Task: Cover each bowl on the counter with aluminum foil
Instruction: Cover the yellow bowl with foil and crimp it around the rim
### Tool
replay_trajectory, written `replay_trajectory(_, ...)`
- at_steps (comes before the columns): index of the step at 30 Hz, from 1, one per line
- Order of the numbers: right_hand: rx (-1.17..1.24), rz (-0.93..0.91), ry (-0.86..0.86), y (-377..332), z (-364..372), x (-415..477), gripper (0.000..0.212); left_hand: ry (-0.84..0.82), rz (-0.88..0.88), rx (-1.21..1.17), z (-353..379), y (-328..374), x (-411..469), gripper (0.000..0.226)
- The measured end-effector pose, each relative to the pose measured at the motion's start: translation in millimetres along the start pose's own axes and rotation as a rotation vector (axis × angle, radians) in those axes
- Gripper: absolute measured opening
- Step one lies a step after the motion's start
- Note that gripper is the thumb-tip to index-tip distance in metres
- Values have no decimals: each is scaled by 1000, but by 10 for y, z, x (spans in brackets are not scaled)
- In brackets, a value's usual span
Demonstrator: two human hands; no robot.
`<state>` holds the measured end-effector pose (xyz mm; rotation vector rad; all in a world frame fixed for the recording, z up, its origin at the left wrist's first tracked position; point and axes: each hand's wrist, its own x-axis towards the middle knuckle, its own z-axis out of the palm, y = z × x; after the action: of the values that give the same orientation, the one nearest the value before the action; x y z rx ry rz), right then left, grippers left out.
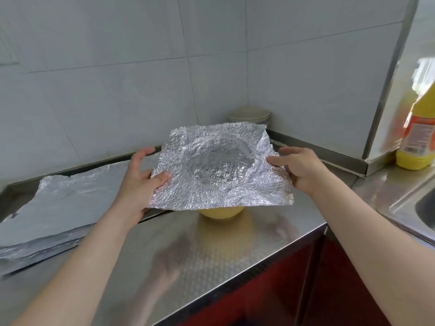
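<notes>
Foil sheet [219, 168], crinkled and with a round dished imprint in its middle, was held level between both hands above the steel surface [211, 255]. The left hand [138, 182] pinched its left edge, thumb on top and the other fingers spread behind the edge. The right hand [299, 170] gripped the right edge the same way, thumb on top and fingers curled underneath. A yellow bowl [221, 211] stood on the surface directly below the sheet. Only its lower near side showed under the front edge, while the rim and inside were hidden, so whether the foil touched the rim could not be told. To the left of the left hand lay a stack of foil sheets [58, 208], cut off by the frame's edge. Pale stacked dishes [249, 115] sat in the corner behind the sheet, their lower part hidden by it. At the right stood a blurred yellow bottle [416, 137] near a partly visible sink [423, 208].
</notes>
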<state>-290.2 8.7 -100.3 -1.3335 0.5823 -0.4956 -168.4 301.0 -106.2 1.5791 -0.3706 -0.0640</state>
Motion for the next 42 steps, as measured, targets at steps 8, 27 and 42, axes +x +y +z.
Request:
replay_trajectory(8, -5, 12, 33, -11, 26, -63, 41, -137, 13, 148, -52, -34, -79, 34)
replay_trajectory(27, -1153, -769, -172, -82, 532, -475, 47, -252, -14, 129, -70, -149, -22, 43)
replay_trajectory(42, -1564, -710, -567, 202, 677, -586, 79, -271, -24, 97, -191, -233, 55, 45)
